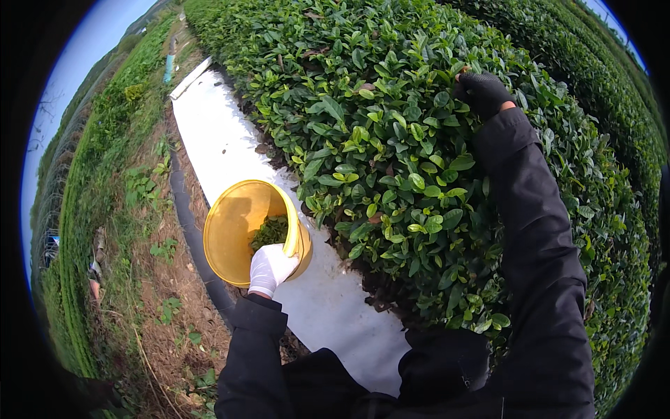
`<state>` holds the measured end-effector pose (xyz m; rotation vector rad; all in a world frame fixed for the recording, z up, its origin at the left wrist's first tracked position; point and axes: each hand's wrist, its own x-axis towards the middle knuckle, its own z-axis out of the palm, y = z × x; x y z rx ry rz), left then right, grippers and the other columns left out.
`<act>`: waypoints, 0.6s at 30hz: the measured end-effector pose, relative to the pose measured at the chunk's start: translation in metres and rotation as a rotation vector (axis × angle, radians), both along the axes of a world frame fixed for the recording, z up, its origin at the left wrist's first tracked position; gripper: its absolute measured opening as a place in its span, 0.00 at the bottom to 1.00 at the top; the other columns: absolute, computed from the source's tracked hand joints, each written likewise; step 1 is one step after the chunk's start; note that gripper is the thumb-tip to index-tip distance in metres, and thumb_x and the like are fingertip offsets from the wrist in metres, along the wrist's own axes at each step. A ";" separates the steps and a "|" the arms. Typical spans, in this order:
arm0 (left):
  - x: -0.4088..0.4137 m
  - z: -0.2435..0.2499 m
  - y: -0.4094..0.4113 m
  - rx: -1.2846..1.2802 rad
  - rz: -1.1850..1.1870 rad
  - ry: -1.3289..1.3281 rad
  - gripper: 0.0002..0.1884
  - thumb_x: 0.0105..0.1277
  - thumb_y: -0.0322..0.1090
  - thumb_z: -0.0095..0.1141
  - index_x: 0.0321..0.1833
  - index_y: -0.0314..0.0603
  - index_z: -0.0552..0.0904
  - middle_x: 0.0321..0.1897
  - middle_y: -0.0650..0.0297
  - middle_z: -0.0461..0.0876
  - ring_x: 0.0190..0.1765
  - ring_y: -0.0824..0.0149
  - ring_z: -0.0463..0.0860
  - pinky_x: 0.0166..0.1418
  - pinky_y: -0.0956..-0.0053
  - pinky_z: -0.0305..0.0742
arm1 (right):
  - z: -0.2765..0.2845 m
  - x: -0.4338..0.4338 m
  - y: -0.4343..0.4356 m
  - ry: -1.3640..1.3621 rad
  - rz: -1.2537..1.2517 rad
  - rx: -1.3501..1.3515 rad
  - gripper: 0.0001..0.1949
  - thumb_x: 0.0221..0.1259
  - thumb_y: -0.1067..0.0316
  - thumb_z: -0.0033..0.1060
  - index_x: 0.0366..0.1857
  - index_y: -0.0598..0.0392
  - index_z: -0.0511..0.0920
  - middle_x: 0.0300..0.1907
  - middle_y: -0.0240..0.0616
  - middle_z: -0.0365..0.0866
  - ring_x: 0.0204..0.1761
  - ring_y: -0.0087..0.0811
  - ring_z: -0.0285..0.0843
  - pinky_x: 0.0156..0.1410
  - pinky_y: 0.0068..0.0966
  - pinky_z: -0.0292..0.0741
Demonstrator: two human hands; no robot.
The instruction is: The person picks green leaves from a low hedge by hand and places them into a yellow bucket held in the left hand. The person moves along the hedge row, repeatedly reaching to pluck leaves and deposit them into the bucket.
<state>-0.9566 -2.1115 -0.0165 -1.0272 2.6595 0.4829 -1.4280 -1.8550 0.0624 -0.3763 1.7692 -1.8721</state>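
Note:
My left hand [272,267], in a white glove, grips the rim of a yellow plastic bucket [222,235] over a white ground sheet. The bucket is tilted, and a small heap of picked green leaves [272,232] lies inside it. My right hand [482,93], in a black glove with bare fingertips, reaches onto the top of a clipped hedge of tea bushes [387,141]. Its thumb and fingers are drawn together among the leaves; whether a leaf is between them cannot be made out. Pale young leaves stand out over the darker foliage.
The white ground sheet [220,141] runs along the hedge's foot, with a roll [191,78] across its far end. A dark strip of sheeting [196,235] borders it. Further left is a bank of dry soil and weeds [162,272]. More hedge rows stand at the right.

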 end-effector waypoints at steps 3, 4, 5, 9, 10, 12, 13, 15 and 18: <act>0.006 0.003 -0.001 0.006 0.014 -0.008 0.16 0.53 0.49 0.54 0.33 0.45 0.85 0.30 0.49 0.83 0.37 0.47 0.82 0.44 0.57 0.77 | 0.036 0.026 -0.036 0.280 -0.018 0.662 0.14 0.57 0.57 0.66 0.29 0.60 0.80 0.22 0.36 0.80 0.17 0.28 0.71 0.25 0.26 0.69; 0.002 0.004 0.001 0.015 0.007 -0.001 0.16 0.53 0.48 0.54 0.33 0.45 0.85 0.30 0.49 0.83 0.37 0.47 0.82 0.44 0.57 0.77 | 0.030 0.009 -0.039 0.389 0.007 0.745 0.17 0.55 0.53 0.67 0.30 0.59 0.81 0.21 0.36 0.81 0.14 0.31 0.71 0.25 0.29 0.70; -0.003 0.003 0.002 0.015 -0.005 0.002 0.16 0.53 0.48 0.54 0.33 0.45 0.85 0.30 0.49 0.83 0.37 0.47 0.82 0.44 0.58 0.77 | 0.018 -0.002 -0.034 0.531 -0.088 0.749 0.17 0.55 0.53 0.67 0.32 0.59 0.81 0.21 0.37 0.81 0.15 0.31 0.73 0.25 0.28 0.71; 0.002 0.004 0.000 -0.002 -0.010 -0.001 0.16 0.54 0.49 0.54 0.32 0.45 0.85 0.30 0.49 0.83 0.36 0.48 0.82 0.45 0.58 0.77 | 0.005 0.009 -0.024 0.670 -0.191 0.647 0.17 0.58 0.56 0.65 0.43 0.59 0.79 0.27 0.36 0.82 0.21 0.29 0.77 0.29 0.27 0.76; -0.002 0.004 0.001 -0.002 -0.019 0.014 0.16 0.54 0.49 0.54 0.32 0.46 0.85 0.30 0.49 0.83 0.36 0.48 0.82 0.45 0.58 0.77 | -0.007 -0.010 -0.006 0.425 -0.103 0.536 0.18 0.58 0.57 0.64 0.46 0.58 0.78 0.31 0.36 0.83 0.24 0.27 0.78 0.30 0.28 0.76; 0.006 0.003 0.000 -0.026 -0.021 -0.042 0.15 0.54 0.48 0.54 0.32 0.45 0.85 0.29 0.50 0.83 0.36 0.48 0.82 0.45 0.58 0.77 | -0.014 0.005 -0.002 0.061 0.081 0.200 0.16 0.59 0.60 0.63 0.47 0.58 0.78 0.35 0.36 0.84 0.25 0.24 0.78 0.30 0.26 0.76; 0.008 0.003 -0.003 -0.040 -0.021 -0.065 0.15 0.54 0.48 0.55 0.32 0.45 0.85 0.29 0.50 0.83 0.36 0.48 0.82 0.45 0.58 0.77 | 0.009 0.048 0.003 -0.043 0.159 -0.016 0.14 0.60 0.63 0.63 0.46 0.57 0.78 0.35 0.36 0.83 0.25 0.23 0.77 0.29 0.24 0.75; 0.011 0.001 -0.008 -0.029 -0.016 0.012 0.15 0.54 0.47 0.55 0.32 0.45 0.85 0.29 0.50 0.83 0.37 0.49 0.82 0.45 0.59 0.77 | 0.056 0.097 0.004 -0.182 0.359 -0.378 0.10 0.62 0.70 0.61 0.46 0.55 0.76 0.35 0.35 0.81 0.26 0.20 0.75 0.29 0.19 0.74; 0.006 0.002 -0.001 0.005 -0.032 0.037 0.15 0.54 0.47 0.56 0.32 0.44 0.85 0.29 0.50 0.83 0.37 0.49 0.82 0.45 0.59 0.77 | 0.053 0.090 -0.009 0.160 0.140 -0.232 0.10 0.61 0.68 0.63 0.43 0.58 0.77 0.33 0.31 0.78 0.31 0.21 0.75 0.36 0.18 0.74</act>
